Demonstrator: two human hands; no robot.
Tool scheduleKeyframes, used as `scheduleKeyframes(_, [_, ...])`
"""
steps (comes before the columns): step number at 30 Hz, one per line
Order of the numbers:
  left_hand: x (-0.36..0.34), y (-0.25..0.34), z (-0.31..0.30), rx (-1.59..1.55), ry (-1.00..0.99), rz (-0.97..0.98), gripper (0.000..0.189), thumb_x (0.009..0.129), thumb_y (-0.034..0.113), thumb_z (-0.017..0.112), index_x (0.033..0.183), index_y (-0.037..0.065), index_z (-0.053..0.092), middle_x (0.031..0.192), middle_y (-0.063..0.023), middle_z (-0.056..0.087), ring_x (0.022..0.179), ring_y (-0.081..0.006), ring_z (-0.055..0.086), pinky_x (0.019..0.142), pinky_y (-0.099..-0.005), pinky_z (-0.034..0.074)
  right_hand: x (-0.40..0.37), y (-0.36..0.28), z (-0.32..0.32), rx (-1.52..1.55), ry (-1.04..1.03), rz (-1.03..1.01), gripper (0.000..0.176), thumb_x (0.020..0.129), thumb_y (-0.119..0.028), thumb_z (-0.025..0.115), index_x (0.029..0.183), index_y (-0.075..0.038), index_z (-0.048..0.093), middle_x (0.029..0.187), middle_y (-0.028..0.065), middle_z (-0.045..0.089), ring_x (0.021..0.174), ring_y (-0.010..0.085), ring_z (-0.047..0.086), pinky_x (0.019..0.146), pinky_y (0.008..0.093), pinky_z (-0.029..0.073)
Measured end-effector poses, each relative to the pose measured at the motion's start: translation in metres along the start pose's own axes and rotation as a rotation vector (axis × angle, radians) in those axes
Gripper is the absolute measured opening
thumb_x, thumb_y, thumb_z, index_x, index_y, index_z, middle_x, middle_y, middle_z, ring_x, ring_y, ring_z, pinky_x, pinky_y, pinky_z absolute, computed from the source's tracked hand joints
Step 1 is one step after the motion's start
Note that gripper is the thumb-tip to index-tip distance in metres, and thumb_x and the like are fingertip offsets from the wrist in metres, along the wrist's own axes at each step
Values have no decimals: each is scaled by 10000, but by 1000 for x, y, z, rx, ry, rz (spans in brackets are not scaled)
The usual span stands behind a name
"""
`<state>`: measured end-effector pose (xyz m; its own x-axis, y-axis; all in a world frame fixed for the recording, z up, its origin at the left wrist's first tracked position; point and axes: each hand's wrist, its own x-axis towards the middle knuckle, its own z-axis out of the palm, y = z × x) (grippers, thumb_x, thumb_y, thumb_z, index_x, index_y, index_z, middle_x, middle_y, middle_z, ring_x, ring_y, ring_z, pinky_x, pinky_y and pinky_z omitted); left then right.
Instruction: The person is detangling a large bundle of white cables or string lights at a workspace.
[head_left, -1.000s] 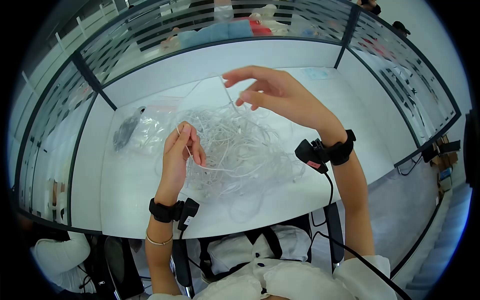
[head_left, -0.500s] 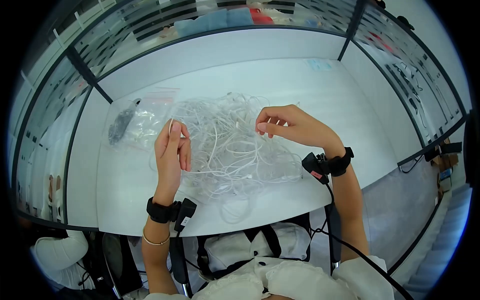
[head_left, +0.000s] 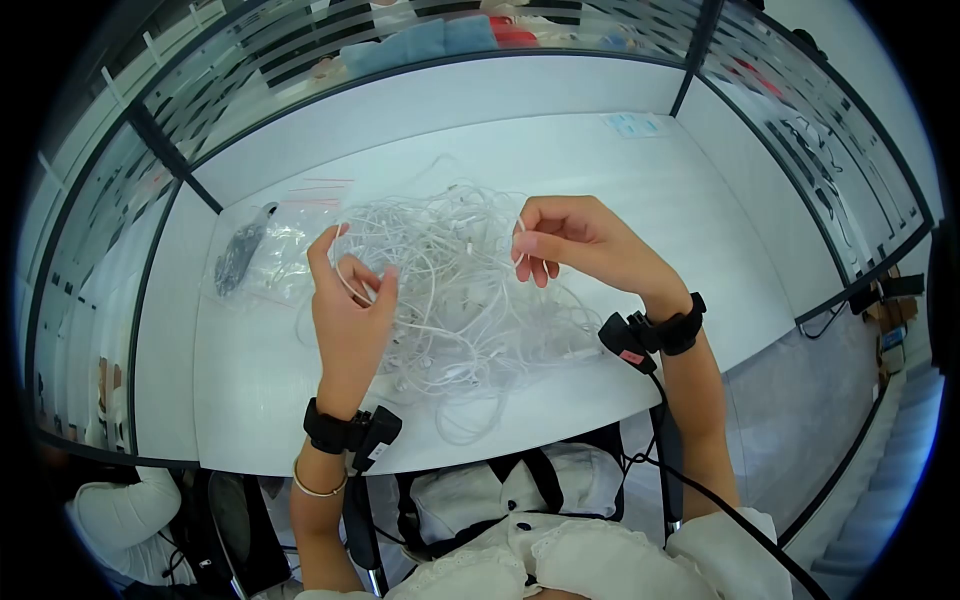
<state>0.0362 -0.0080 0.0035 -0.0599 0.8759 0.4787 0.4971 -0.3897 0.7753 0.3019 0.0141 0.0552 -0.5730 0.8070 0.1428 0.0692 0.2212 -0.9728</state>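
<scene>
Head view: both hands, left [head_left: 350,300] and right [head_left: 575,245], pinch white cable tangle [head_left: 460,290].

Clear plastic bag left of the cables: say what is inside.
A dark bundle shows through the clear plastic bag at its left end; its kind is unclear. The white cable tangle covers the bag's right edge.

Cannot follow any single strand through the white cable tangle [head_left: 450,290], nor tell which one sits pinched at the right hand [head_left: 580,245] or looped over the left hand [head_left: 350,310]. Cannot name the dark contents of the plastic bag [head_left: 245,255] through the blur, nor read the small blue packet [head_left: 630,125].
</scene>
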Motion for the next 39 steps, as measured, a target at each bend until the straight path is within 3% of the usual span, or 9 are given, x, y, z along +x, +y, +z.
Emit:
scheduleKeyframes(4, [2,8,2,160,89,217,728,733,60,704,1370,93,351,1301,-134,365,1107,-241,436,893,-382,390,-2,-7,2,80,39,-98,198,959,-207,546,856,-43,585,783,69,673,641,97,605,588,216,443])
scheduleKeyframes(8, [-1,41,-7,502,148,515,404,737,71,691,1129,92,592,1259,-146,439,1117,-289,461,900,-404,389,-4,-14,2,102,79,-215,191,967,-204,535,866,-46,573,794,75,675,642,101,604,584,219,439])
scheduleKeyframes(11, [-5,53,-9,169,-170,585,365,737,79,697,1087,75,595,1106,-125,559,1010,-288,535,874,-387,406,-1,-27,4,150,138,-302,190,974,-199,523,856,-52,546,801,90,678,630,107,609,573,222,437])
scheduleKeyframes(20, [-1,66,18,-20,-409,281,144,790,94,687,898,39,609,897,-63,611,853,-231,584,782,-359,419,6,-89,-13,9,384,-648,254,1022,-283,383,998,-69,517,915,157,683,687,147,628,618,250,455])
scheduleKeyframes(23, [3,59,13,148,-382,395,110,818,107,665,876,34,607,877,-54,604,829,-217,574,782,-344,400,2,-104,-43,72,551,-776,238,1029,-236,371,1005,-51,519,954,128,658,739,123,600,664,229,449])
scheduleKeyframes(26, [3,52,11,338,-326,469,141,832,162,667,879,36,622,888,-52,608,824,-221,564,817,-341,372,-8,-135,-51,431,711,-969,201,1018,-179,424,985,-21,543,710,-5,552,621,79,563,552,199,484])
scheduleKeyframes(27, [3,52,9,348,-300,457,128,835,153,657,882,39,621,903,-56,609,846,-229,567,830,-347,369,-11,-137,-54,250,751,-1034,216,1010,-208,454,980,-28,569,703,-19,542,587,47,510,509,169,414])
scheduleKeyframes(29, [4,53,6,369,-246,431,103,841,136,636,889,47,617,934,-64,611,889,-246,571,857,-359,362,-32,-132,-108,201,267,-941,185,1021,-160,383,984,-26,505,840,64,572,692,95,528,663,217,419])
scheduleKeyframes(39, [20,66,1,605,-15,503,402,799,219,687,1167,83,599,1317,-119,476,1209,-304,428,1014,-437,272,-39,-154,-103,269,311,-938,132,1007,-99,390,963,-5,472,763,21,398,627,94,383,620,232,347])
